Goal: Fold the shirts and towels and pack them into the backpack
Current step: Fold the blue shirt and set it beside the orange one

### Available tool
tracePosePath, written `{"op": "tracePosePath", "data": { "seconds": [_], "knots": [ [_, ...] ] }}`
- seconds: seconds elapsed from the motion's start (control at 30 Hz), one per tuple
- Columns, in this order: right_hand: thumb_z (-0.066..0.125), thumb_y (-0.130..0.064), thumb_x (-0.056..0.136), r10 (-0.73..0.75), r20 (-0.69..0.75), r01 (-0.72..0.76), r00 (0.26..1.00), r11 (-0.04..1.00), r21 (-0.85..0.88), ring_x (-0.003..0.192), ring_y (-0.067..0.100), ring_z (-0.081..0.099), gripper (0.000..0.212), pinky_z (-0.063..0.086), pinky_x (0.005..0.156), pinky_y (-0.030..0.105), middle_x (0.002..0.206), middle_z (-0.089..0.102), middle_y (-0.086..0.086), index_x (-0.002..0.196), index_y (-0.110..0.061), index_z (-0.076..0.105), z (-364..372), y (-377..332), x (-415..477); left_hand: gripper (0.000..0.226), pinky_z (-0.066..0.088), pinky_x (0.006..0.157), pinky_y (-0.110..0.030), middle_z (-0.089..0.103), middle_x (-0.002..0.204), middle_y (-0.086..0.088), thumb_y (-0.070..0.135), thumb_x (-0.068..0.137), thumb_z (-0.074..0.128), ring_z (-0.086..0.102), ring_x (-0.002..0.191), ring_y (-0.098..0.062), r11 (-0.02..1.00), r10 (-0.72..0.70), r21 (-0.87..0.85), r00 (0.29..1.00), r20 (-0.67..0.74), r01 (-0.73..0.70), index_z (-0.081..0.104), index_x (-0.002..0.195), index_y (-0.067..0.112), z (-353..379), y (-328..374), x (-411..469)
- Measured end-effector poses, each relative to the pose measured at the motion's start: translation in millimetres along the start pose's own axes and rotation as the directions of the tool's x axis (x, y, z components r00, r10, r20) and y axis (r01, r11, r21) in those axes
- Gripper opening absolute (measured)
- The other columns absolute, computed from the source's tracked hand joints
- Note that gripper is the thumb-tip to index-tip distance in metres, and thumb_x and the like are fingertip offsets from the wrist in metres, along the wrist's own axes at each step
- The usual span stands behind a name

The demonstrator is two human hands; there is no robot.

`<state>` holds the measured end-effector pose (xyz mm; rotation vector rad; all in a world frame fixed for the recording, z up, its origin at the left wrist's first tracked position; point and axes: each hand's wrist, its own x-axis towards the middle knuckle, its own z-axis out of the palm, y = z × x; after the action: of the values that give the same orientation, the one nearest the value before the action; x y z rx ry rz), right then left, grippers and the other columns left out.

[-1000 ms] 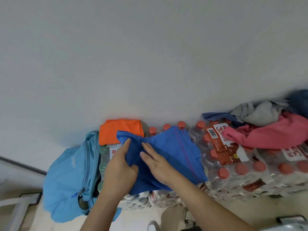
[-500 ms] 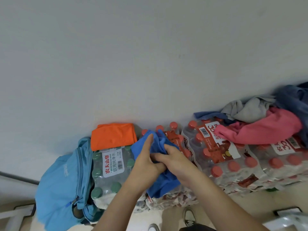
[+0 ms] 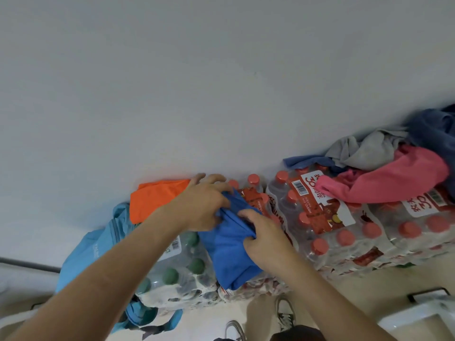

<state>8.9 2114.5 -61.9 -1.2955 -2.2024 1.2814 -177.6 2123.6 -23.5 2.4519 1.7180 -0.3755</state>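
both hands were closed on the blue cloth [image 3: 229, 252], which lay bunched on top of the water bottle packs [image 3: 327, 232]: the left hand [image 3: 202, 205] gripped its far end, the right hand [image 3: 266, 237] pinched its near edge. it looked only part folded. an orange cloth [image 3: 152, 200] sat folded flat by the wall. the light blue backpack [image 3: 86, 257] hung beside the packs, nothing visibly packed in it. a loose pile of clothes [image 3: 394, 166] waited on the right, unfolded, so most of the job seemed left.
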Motion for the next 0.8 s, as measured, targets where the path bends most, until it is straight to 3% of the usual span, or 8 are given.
{"op": "tracePosePath", "data": {
  "seconds": [0.17,0.27,0.37,0.47,0.53,0.6,0.7,0.8],
  "knots": [
    [0.052,-0.012,0.086,0.098,-0.18,-0.143,0.979,0.956,-0.255,0.095,0.023,0.061,0.047,0.048,0.075,0.033,0.11,0.06,0.003,0.131,-0.02,0.041,5.4,22.2,-15.8,0.022,0.045,0.085,-0.036,0.064,0.109,0.002,0.037,0.082,0.065,0.055,0.106,-0.02,0.986,0.041,-0.163,0.998,0.054,-0.031,0.067,0.093,0.017,9.4,-16.8,30.4],
    [0.05,-0.015,0.089,0.067,-0.216,-0.147,0.974,0.916,-0.375,0.091,0.023,0.062,0.051,0.046,0.073,0.031,0.107,0.061,0.005,0.138,-0.017,0.037,8.4,25.5,-20.3,0.02,0.038,0.067,-0.029,0.065,0.093,-0.007,0.034,0.087,0.062,0.058,0.088,-0.026,0.972,-0.001,-0.232,0.995,0.104,0.025,0.061,0.091,0.014,19.5,-11.5,41.8],
    [0.061,-0.015,0.083,0.081,-0.246,-0.192,0.966,0.861,-0.47,0.079,0.024,0.065,0.052,0.047,0.064,0.031,0.097,0.066,0.007,0.133,-0.011,0.048,11.1,24.2,-20.7,0.025,0.037,0.068,-0.03,0.065,0.096,-0.005,0.039,0.087,0.063,0.058,0.089,-0.024,0.969,-0.016,-0.242,0.993,0.118,0.044,0.063,0.098,0.016,25.8,-8.8,48.0],
    [0.084,-0.014,0.052,0.068,-0.296,-0.217,0.953,0.834,-0.507,0.055,0.021,0.062,0.052,0.049,0.047,0.027,0.074,0.066,0.005,0.102,-0.007,0.07,16.8,31.5,-19.1,0.035,0.044,0.077,-0.034,0.066,0.104,-0.004,0.045,0.087,0.061,0.058,0.094,-0.023,0.964,-0.031,-0.258,0.991,0.129,0.063,0.064,0.107,0.017,31.3,-10.6,52.2],
    [0.088,-0.015,0.042,0.029,-0.317,-0.198,0.948,0.833,-0.516,0.054,0.02,0.061,0.053,0.051,0.048,0.027,0.07,0.065,0.005,0.091,-0.007,0.071,18.8,34.7,-19.5,0.038,0.044,0.076,-0.034,0.065,0.103,-0.003,0.048,0.086,0.06,0.058,0.094,-0.023,0.974,-0.034,-0.219,0.992,0.118,0.059,0.063,0.109,0.017,32.6,-9.8,54.3],
    [0.09,-0.016,0.039,0.007,-0.327,-0.188,0.945,0.829,-0.527,0.055,0.02,0.062,0.056,0.052,0.049,0.027,0.071,0.066,0.005,0.091,-0.006,0.071,18.2,35.1,-20.8,0.035,0.042,0.071,-0.032,0.064,0.094,-0.001,0.049,0.084,0.063,0.056,0.087,-0.021,0.971,-0.03,-0.232,0.994,0.104,0.054,0.062,0.1,0.018,32.0,-9.4,55.1],
    [0.09,-0.016,0.04,0.043,-0.335,-0.217,0.941,0.837,-0.503,0.057,0.019,0.063,0.065,0.052,0.048,0.026,0.08,0.068,0.007,0.1,-0.006,0.069,18.1,37.4,-22.1,0.025,0.037,0.061,-0.024,0.054,0.075,0.011,0.044,0.078,0.073,0.051,0.072,-0.011,0.916,-0.047,-0.389,0.99,0.134,0.096,0.052,0.077,0.03,27.0,-14.7,54.6],
    [0.087,-0.013,0.05,0.08,-0.342,-0.238,0.936,0.861,-0.45,0.068,0.022,0.063,0.071,0.053,0.052,0.029,0.091,0.063,0.009,0.117,-0.007,0.063,21.9,42.9,-22.7,0.021,0.042,0.071,-0.028,0.06,0.084,0.008,0.04,0.08,0.072,0.056,0.083,-0.015,0.906,-0.055,-0.407,0.985,0.165,0.119,0.062,0.091,0.026,26.0,-20.4,58.4]
  ]
}}
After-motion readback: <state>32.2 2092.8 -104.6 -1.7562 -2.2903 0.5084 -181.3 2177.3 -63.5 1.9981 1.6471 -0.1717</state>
